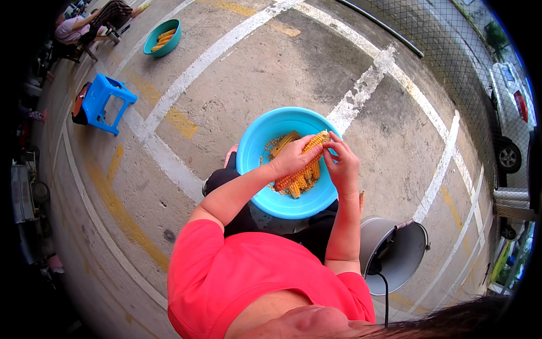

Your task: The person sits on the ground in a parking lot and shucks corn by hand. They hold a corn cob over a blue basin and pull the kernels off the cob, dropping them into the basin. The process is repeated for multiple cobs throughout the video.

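A round blue plastic basin [292,208] stands before me between my knees. Several ears of dried yellow corn [295,190] and loose kernels [271,146] lie in it. Above them my left hand [292,156] grips an ear of corn [315,144], held slantwise with its upper end towards my right hand. The fingertips of my right hand [343,163] are at that upper end, thumb and fingers bent around its tip; whether they pinch it firmly is hard to see. Part of the held ear is hidden behind my left hand.
A grey metal bucket [402,258] with a black cord lies tipped at my right. A blue plastic stool [101,101] is at the left, with a dark bag beside it. Farther off are a green basin of corn [175,40] and a seated person [76,27]. A wire fence borders the right.
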The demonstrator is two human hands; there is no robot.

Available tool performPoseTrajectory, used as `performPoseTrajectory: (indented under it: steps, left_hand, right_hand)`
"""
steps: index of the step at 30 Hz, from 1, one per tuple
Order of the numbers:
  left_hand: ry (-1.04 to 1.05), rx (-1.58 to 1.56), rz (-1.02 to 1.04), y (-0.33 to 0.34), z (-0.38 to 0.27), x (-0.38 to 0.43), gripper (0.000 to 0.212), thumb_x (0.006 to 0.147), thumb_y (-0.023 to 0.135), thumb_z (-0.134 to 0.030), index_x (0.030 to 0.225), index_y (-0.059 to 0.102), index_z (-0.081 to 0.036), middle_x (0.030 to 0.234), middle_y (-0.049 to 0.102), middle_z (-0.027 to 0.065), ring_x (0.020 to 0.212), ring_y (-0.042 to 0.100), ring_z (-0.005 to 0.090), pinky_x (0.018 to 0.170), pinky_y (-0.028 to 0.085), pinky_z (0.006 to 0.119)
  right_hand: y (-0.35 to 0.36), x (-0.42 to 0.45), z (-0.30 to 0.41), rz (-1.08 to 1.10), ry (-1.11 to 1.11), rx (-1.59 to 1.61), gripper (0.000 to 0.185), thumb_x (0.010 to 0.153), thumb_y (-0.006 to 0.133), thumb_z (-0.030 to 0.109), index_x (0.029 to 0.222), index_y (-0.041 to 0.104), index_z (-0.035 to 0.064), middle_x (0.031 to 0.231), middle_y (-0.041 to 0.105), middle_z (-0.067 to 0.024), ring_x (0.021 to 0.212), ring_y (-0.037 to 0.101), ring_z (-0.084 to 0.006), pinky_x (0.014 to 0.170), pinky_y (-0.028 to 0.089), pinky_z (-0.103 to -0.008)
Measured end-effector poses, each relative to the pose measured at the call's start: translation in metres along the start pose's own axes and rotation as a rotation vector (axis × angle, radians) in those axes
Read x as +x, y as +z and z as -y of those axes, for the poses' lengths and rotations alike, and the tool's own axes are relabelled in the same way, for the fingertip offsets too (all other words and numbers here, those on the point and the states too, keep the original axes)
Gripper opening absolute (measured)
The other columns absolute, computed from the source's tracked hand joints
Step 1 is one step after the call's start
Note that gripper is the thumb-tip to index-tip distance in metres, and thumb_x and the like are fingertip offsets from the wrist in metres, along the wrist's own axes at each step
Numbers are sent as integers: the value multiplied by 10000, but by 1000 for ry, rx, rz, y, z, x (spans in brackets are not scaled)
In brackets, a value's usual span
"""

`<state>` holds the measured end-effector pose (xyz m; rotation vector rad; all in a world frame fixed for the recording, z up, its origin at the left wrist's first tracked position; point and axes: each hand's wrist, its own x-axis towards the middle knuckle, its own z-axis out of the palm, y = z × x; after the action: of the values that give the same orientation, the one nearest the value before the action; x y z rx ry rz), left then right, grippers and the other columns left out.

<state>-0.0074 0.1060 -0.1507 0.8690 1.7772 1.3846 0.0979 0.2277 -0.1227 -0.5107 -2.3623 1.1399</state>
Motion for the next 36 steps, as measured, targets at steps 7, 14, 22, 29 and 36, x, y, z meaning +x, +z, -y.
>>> performPoseTrajectory:
  steps: [7, 14, 22, 29, 36]
  left_hand:
    - [-5, -34, 3, 0, 0, 1, 428, 937, 504, -306, 1244, 482, -8, 1139, 586, 127, 1062, 560, 201, 897, 431, 305]
    - [70, -97, -76, 5, 11, 3, 439, 916, 521, -374, 1188, 522, -30, 1027, 634, 152, 966, 619, 274, 812, 472, 337]
    - [33, -106, -34, 5, 11, 5, 403, 939, 500, -316, 1205, 504, -14, 1073, 604, 117, 995, 580, 200, 848, 452, 307]
    - [-17, -136, 36, 9, 11, 3, 389, 953, 487, -277, 1232, 488, -6, 1112, 583, 91, 1023, 548, 142, 872, 439, 283]
    - [33, -145, 8, 4, 10, 6, 408, 944, 495, -300, 1228, 493, -6, 1106, 596, 111, 1021, 567, 177, 865, 445, 299]
  right_hand:
    - [3, 0, -4, -23, -56, -106, 132, 779, 646, 36, 907, 657, 65, 1148, 623, -86, 892, 666, -192, 697, 573, -274]
    - [8, 2, -6, -38, -47, -145, 126, 770, 655, 53, 894, 657, 74, 1142, 628, -73, 885, 668, -188, 683, 573, -274]
    - [11, 2, -6, -52, -19, -158, 106, 772, 657, 68, 878, 657, 69, 1131, 632, -78, 873, 670, -190, 674, 575, -277]
    - [10, 9, -16, -48, -24, -187, 75, 799, 637, 59, 873, 636, 58, 1005, 661, -82, 801, 674, -197, 652, 568, -287]
    - [14, 6, -13, -115, -96, -222, 87, 807, 629, 74, 892, 645, 59, 1024, 664, -69, 791, 674, -200, 647, 564, -284]
